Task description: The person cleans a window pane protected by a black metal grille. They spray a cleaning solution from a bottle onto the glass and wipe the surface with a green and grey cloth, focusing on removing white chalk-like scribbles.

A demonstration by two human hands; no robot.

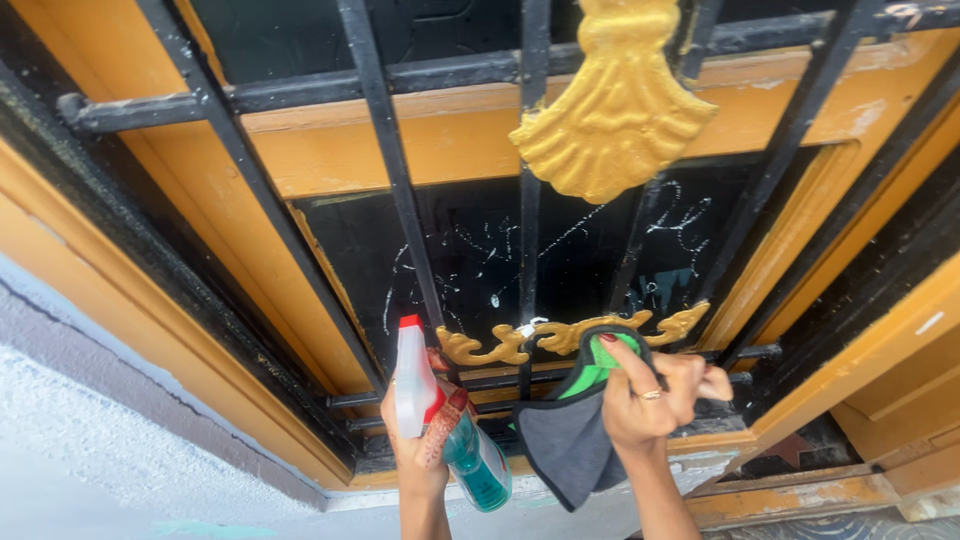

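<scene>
My left hand (418,440) grips a spray bottle (470,455) with teal liquid and a white and red trigger head, held up near the bottom of a window. My right hand (650,395) holds a dark grey and green cloth (570,430), bunched against the lower black bars. The dark window pane (480,260) behind the bars shows white streaks and droplets. A ring sits on one finger of my right hand.
Black metal bars (395,170) with gold ornaments (615,110) cover the window. An orange wooden frame (330,150) surrounds the glass. A rough white wall (90,440) lies to the left, and a second orange frame (900,360) is at right.
</scene>
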